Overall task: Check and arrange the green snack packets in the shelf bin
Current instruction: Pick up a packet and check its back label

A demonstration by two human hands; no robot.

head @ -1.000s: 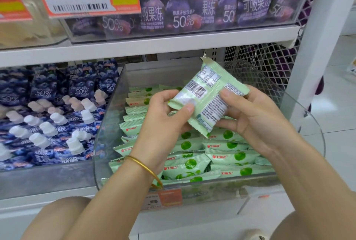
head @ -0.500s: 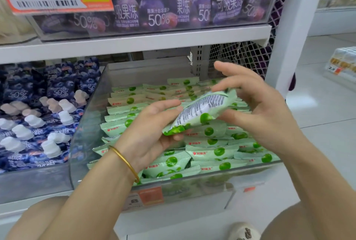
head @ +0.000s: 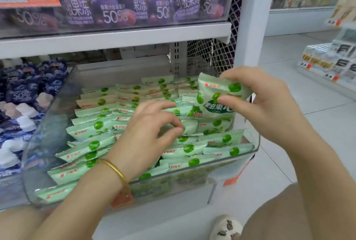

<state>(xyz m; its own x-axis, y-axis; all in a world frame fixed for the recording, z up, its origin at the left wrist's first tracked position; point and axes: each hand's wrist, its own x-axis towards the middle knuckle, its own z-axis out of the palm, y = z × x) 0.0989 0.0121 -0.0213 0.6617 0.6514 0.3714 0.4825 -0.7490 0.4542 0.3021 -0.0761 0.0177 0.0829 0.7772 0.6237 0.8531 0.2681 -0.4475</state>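
Observation:
A clear plastic shelf bin holds several rows of light-green snack packets printed with green fruit. My right hand grips one green packet upright, front side facing me, over the bin's right end. My left hand, with a gold bangle on the wrist, reaches into the middle of the bin. Its curled thumb and forefinger pinch the edge of a packet lying in a row. The packets under my left palm are hidden.
Blue jelly pouches fill the compartment to the left. Purple jelly pouches stand on the white shelf above. A white upright post borders the bin on the right. A low display stands across the tiled aisle.
The packet has turned from barcode side to printed front and moved right. My left hand has let go of it and dropped onto the rows in the bin.

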